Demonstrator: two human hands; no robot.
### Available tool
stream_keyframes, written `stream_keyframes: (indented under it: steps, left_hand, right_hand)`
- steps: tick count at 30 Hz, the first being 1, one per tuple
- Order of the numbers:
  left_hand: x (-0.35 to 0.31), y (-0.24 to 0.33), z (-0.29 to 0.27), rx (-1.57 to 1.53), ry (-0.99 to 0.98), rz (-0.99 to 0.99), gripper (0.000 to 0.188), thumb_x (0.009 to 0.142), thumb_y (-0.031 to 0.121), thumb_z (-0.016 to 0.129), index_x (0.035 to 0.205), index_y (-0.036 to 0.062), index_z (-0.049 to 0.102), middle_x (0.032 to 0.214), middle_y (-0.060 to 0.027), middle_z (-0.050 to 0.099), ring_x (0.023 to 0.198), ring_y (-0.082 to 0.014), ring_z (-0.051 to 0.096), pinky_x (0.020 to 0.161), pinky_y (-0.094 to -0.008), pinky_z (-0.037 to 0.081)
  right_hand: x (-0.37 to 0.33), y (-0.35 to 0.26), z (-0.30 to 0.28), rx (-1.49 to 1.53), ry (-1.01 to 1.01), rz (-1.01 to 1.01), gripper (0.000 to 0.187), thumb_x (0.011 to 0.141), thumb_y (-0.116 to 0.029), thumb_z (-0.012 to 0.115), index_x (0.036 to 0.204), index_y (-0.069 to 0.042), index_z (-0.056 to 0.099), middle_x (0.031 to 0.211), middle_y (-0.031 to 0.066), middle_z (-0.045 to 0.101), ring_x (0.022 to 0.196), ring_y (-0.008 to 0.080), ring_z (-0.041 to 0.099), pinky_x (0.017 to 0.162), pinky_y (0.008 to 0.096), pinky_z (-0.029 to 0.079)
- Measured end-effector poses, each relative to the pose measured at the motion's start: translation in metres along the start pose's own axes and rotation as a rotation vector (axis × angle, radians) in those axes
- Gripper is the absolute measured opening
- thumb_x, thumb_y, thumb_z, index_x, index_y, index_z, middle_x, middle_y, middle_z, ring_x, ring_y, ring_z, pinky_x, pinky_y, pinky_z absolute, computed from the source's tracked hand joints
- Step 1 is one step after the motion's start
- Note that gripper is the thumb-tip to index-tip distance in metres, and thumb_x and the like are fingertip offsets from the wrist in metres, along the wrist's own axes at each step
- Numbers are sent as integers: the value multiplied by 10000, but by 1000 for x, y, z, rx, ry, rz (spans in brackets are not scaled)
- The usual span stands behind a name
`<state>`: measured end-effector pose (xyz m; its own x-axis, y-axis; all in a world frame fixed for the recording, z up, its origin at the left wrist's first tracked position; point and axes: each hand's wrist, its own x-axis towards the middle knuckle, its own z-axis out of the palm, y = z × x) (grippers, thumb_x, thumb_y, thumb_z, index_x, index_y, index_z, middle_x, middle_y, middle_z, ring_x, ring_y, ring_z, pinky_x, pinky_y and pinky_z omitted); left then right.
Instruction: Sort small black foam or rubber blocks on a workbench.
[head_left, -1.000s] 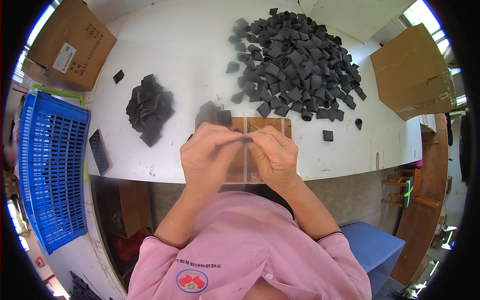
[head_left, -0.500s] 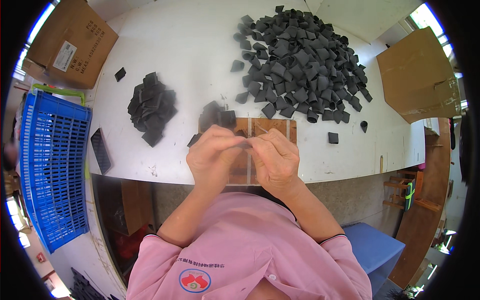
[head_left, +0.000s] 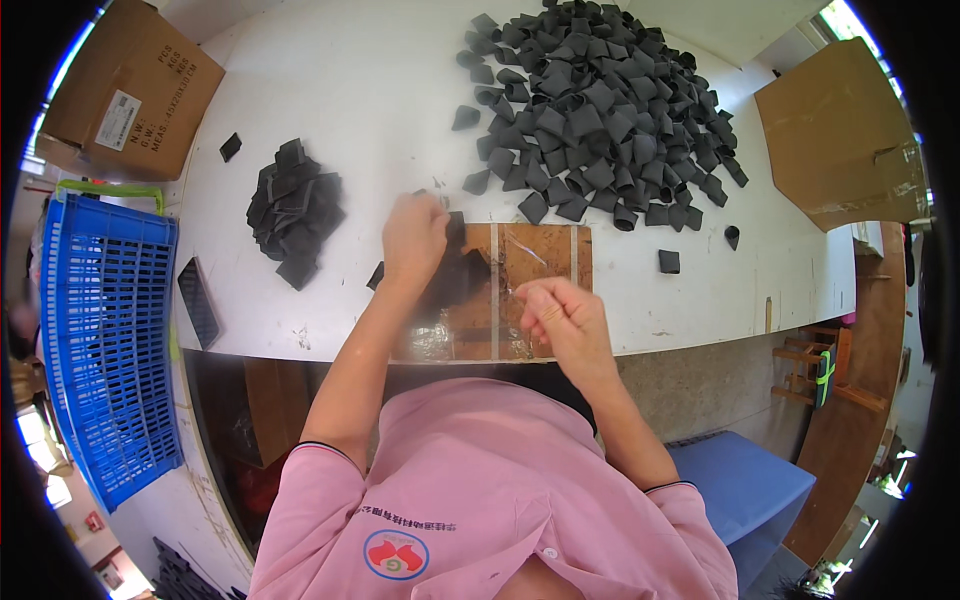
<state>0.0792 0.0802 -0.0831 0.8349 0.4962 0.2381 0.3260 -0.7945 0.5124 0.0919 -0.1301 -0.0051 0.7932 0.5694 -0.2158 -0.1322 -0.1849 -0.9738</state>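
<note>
Lying on the left part of a brown board (head_left: 552, 245) on the white counter (head_left: 380, 80), charcoal fabric pieces (head_left: 460, 280) appear matte and partly blurred beside the left hand (head_left: 415, 240), whose blurred grip cannot be read. The right hand (head_left: 564, 318) is over the board, fingers curled inward; whether they pinch anything cannot be told. Beyond, heaped tubular fabric loops (head_left: 605, 110) show open ends and angular corners.
</note>
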Motion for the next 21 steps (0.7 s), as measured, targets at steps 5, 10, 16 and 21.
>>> stream_keyframes:
  steps: [5, 10, 16, 21]
  left_hand:
    - [-22, 20, -75, -751, 5, -297, 67, 759, 43, 624, 749, 1, 573, 670, -8, 577, 582, -34, 474, 534, -177, 382]
    - [-68, 58, -106, -1232, -292, -400, 53, 768, 15, 615, 774, 24, 564, 687, -1, 578, 547, -45, 514, 489, -178, 420]
    - [-86, 83, -105, -1649, -314, -585, 170, 797, 147, 576, 885, 3, 555, 702, -63, 592, 574, -95, 561, 471, -184, 443]
    - [-83, 81, -102, -1499, -435, -583, 122, 779, 86, 584, 866, 3, 565, 682, -68, 603, 552, -97, 565, 456, -184, 436]
  right_hand:
    - [-17, -10, 13, -393, 0, -405, 187, 805, -172, 599, 853, 9, 592, 688, 99, 586, 598, 182, 577, 531, 287, 447]
    - [-14, -22, 36, -146, 20, -294, 264, 792, -184, 626, 884, 52, 551, 724, 111, 606, 650, 170, 598, 565, 267, 481]
    - [-14, -23, 19, 715, -194, 240, 137, 852, -150, 560, 853, -14, 573, 778, 37, 606, 673, 84, 574, 602, 224, 479]
    - [-14, -20, 14, 776, -208, 284, 88, 849, -117, 560, 847, -32, 584, 767, 8, 598, 690, 71, 561, 628, 215, 474]
